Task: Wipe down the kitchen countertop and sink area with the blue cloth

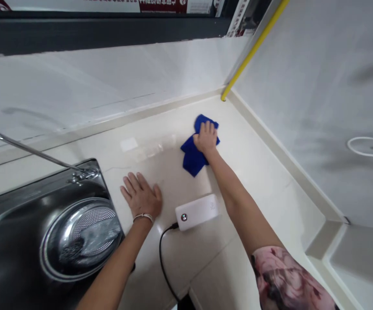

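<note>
My right hand (206, 137) presses down on a crumpled blue cloth (194, 162), its fingers bent over the far part of it. The cloth lies on the glossy cream countertop (160, 159), spreading out to the near left of the hand. Flat on the same surface, nearer the sink, my left hand (144, 198) rests with its fingers spread and nothing in it. A bracelet circles that wrist. Between my forearms sits a white power bank (197, 212) with a small lit display and a black cable (162, 254) plugged into its left end.
At left is a dark sink (8, 241) with a round strainer basket (92, 232) and a chrome faucet (28, 148). A yellow pipe (254, 47) rises from the back corner. Walls bound the counter behind and right; a white cable loop (364, 138) hangs at right.
</note>
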### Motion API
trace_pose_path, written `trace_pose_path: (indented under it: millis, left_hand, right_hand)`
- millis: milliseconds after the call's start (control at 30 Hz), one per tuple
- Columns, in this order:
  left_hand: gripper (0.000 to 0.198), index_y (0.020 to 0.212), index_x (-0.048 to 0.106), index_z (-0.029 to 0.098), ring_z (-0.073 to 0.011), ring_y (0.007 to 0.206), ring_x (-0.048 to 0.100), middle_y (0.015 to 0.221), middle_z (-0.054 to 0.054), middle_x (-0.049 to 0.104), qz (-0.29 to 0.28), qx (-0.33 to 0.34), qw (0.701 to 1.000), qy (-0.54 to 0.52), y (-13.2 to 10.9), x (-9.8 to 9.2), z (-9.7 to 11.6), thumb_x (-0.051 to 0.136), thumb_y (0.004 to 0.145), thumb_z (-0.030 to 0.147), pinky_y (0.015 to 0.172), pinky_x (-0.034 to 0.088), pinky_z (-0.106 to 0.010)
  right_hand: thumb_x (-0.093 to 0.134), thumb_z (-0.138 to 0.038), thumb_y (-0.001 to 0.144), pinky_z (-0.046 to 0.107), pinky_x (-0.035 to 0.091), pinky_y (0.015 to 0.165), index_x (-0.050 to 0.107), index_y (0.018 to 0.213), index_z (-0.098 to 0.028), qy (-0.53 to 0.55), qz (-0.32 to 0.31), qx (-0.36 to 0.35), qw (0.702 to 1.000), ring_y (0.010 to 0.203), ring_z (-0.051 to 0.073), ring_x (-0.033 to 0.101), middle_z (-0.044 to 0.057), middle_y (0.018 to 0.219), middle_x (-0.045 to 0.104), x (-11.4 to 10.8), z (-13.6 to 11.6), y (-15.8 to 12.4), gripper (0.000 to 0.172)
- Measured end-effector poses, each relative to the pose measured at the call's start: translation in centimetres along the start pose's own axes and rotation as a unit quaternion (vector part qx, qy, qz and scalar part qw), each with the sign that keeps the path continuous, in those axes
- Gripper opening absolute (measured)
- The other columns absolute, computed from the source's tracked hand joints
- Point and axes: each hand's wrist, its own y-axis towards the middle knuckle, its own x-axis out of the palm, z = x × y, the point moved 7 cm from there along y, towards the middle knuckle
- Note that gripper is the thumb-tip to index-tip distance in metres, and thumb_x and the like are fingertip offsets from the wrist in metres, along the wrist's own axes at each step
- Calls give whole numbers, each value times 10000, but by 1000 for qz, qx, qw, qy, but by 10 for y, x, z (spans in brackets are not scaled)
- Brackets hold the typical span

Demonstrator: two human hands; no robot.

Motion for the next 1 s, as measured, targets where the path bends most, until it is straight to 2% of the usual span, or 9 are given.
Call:
trace_pose_path:
  millis: [100,233,333,433,567,733,867,933,1000]
  left_hand:
    - [754,1575,296,-76,-406,1583,37,1660,-312,181,-1,-2,1000,-1,0,-1,1,349,997,406,1257,91,-643]
    - [751,1563,315,-91,-400,1583,49,1658,-309,191,8,-2,1000,0,0,-1,0,341,983,386,1264,86,-627]
    - [729,1481,426,-131,-405,1580,54,1656,-311,198,-1,-5,1000,11,1,1,-1,342,959,371,1271,76,-611]
    - [716,1432,483,-138,-416,1575,68,1650,-318,209,-5,-2,1000,14,2,2,-2,352,947,372,1270,81,-615]
    - [752,1538,361,-101,-414,1571,109,1632,-326,246,25,3,1000,7,2,-3,-2,334,979,400,1256,118,-628]
    - [749,1554,330,-94,-413,1572,95,1633,-329,236,28,5,1000,4,2,-4,-1,332,993,402,1254,114,-630]
    - [736,1551,335,-89,-402,1577,78,1640,-319,227,31,1,1000,2,1,-5,0,321,994,393,1258,109,-626]
    - [730,1549,342,-84,-399,1580,69,1643,-315,221,36,-2,999,2,1,-5,-1,317,996,392,1259,109,-625]
    - [726,1544,348,-86,-401,1580,62,1643,-318,218,39,0,999,-1,1,-5,-1,315,996,388,1259,101,-628]
  right_hand:
    - [488,-328,923,650,108,1255,347,1573,-26,46,-40,-141,988,1566,408,167,226,1682,259,16,-94,-11,730]
    - [528,-297,925,553,88,1295,379,1575,-89,69,-80,-284,953,1571,342,199,156,1687,293,21,-194,-59,698]
    - [541,-283,921,507,114,1302,426,1557,-132,83,-98,-385,914,1566,310,230,115,1684,321,19,-236,-94,663]
    - [535,-253,927,468,149,1302,463,1540,-179,98,-117,-432,889,1562,265,257,83,1677,346,17,-240,-103,622]
    - [521,-263,951,469,203,1286,474,1538,-182,104,-100,-325,935,1552,252,288,99,1661,373,12,-171,-60,595]
    - [426,-302,977,525,225,1267,447,1547,-103,50,-25,-96,994,1548,295,283,167,1650,371,-21,-6,-21,604]
    - [363,-378,996,591,195,1262,393,1574,-102,-18,-21,94,995,1556,329,257,185,1670,319,-53,110,-41,642]
    - [354,-482,1006,649,170,1246,325,1604,-108,-51,0,152,987,1562,367,223,207,1689,255,-66,141,-65,707]
    - [335,-557,1011,662,175,1237,278,1625,-139,-71,11,130,989,1575,377,174,200,1707,203,-69,146,-87,746]
